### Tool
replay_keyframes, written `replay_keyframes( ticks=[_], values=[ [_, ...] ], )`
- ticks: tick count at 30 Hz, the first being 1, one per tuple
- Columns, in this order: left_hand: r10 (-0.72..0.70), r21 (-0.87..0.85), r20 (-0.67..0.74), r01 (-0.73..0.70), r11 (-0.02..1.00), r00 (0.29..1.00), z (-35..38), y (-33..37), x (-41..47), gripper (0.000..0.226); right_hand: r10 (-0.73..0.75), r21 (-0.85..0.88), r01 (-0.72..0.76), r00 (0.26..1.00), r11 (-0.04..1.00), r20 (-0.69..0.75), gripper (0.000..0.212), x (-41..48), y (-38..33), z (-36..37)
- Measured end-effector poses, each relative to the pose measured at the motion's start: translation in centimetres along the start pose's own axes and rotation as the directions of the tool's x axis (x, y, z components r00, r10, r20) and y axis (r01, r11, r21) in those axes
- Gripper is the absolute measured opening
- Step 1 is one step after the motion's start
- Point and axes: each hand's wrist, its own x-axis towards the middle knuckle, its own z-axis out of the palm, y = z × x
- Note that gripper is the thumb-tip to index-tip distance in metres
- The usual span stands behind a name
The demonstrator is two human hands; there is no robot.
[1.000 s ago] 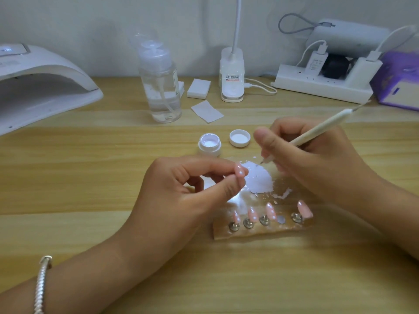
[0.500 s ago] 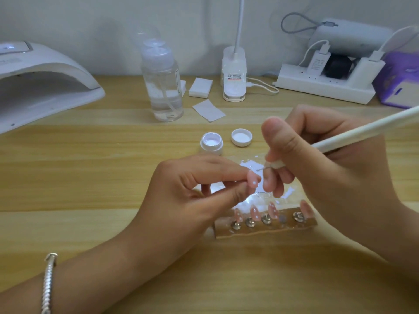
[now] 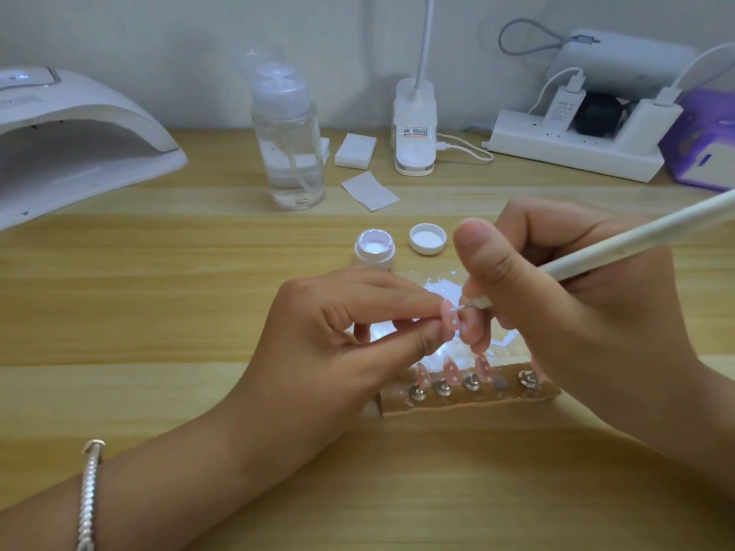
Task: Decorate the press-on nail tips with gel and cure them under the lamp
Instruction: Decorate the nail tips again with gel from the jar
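Nail tip (image 3: 451,318) pinched in left hand (image 3: 338,344) | right hand (image 3: 576,312) grips pen (image 3: 636,240), point leftward onto it

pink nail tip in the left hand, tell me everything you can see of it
The small pink almond-shaped plastic nail tip looks glossy and carries a few white gel dots. The fingers of the left hand pinch it, forefinger above and thumb below, with its face turned toward the camera. The fine point of the long white dotting pen, gripped in the right hand, appears to meet its upper part. Its underside is hidden.
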Motion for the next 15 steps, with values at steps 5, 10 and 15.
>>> replay_keyframes(
  ticks=[5, 10, 15],
  values=[
    [0.007, 0.014, -0.008, -0.007, 1.0, 1.0, 0.06, -0.05, 0.09, 0.007, -0.013, -0.026, 0.013, 1.0, 1.0, -0.004, 0.039, 0.02, 0.02, -0.06],
    [0.013, 0.021, -0.01, -0.013, 1.0, 1.0, 0.03, -0.01, 0.04, 0.007, -0.013, -0.051, 0.013, 1.0, 0.999, 0.002, 0.038, 0.03, 0.06, -0.08],
    [0.012, 0.026, -0.009, -0.011, 1.0, 1.0, 0.05, -0.01, 0.12, 0.007, -0.011, -0.058, 0.011, 1.0, 0.998, 0.005, 0.038, 0.07, 0.09, -0.13]
  ],
)
